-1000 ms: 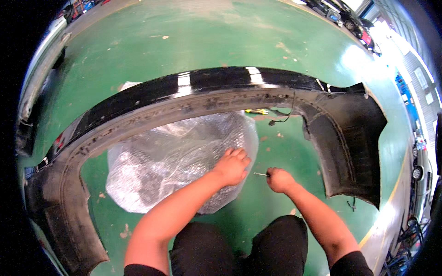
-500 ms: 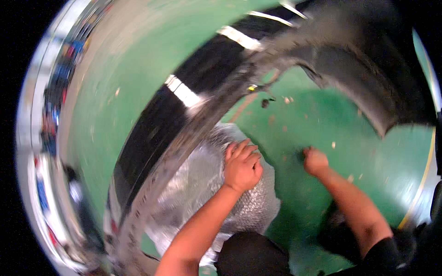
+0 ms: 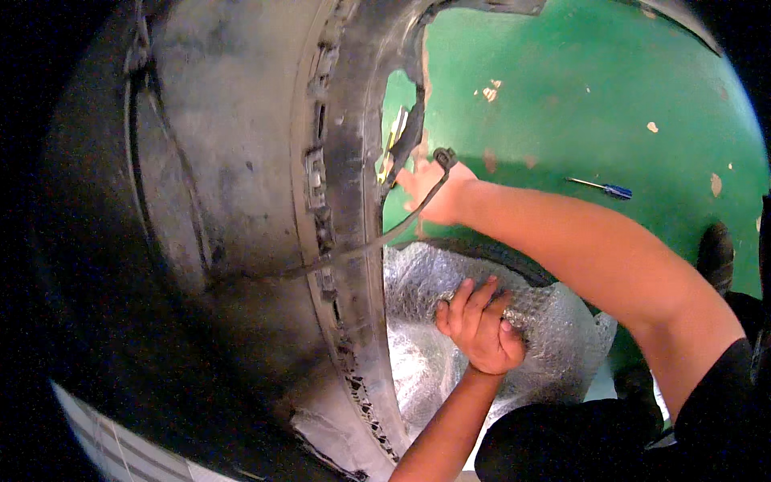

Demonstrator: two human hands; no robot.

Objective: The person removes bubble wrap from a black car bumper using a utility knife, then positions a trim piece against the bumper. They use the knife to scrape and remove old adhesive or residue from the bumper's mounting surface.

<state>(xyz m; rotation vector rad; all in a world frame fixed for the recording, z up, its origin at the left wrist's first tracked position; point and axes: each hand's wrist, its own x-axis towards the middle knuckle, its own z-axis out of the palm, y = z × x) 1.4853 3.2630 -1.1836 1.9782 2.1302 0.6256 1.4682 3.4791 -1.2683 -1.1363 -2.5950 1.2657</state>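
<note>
From my remote seat, the plainest change was in the right hand [image 3: 438,189]: a second earlier its fingers had carried a thin shaft, and now a blue-handled screwdriver [image 3: 601,189] lay on the green floor [image 3: 554,88], well to the right of them. I judged that this had freed the hand for other work, with the screwdriver out of use for the moment.

The view had swung as well, so the dark bumper [image 3: 241,104] now filled the space to the left of those fingers, its hollow side facing me. They reached to a gap along its edge, where a slim yellow tool [image 3: 393,138] showed just beyond the fingertips. I could not tell whether they had clamped on it or only touched it, because a cable's plug [image 3: 444,157] hung in front of the hand. The cable [image 3: 377,239] itself ran below the fingers, down and left across the bumper.

The left hand [image 3: 486,333] lay on the silvery bubble wrap [image 3: 554,317], its fingers bent and a little apart, the thumb off to their right, and I saw nothing clamped in them. The wrap spread beneath and on both sides of that hand, much as a second earlier, so I read this hand as a steady support while the right one did the reaching
</note>
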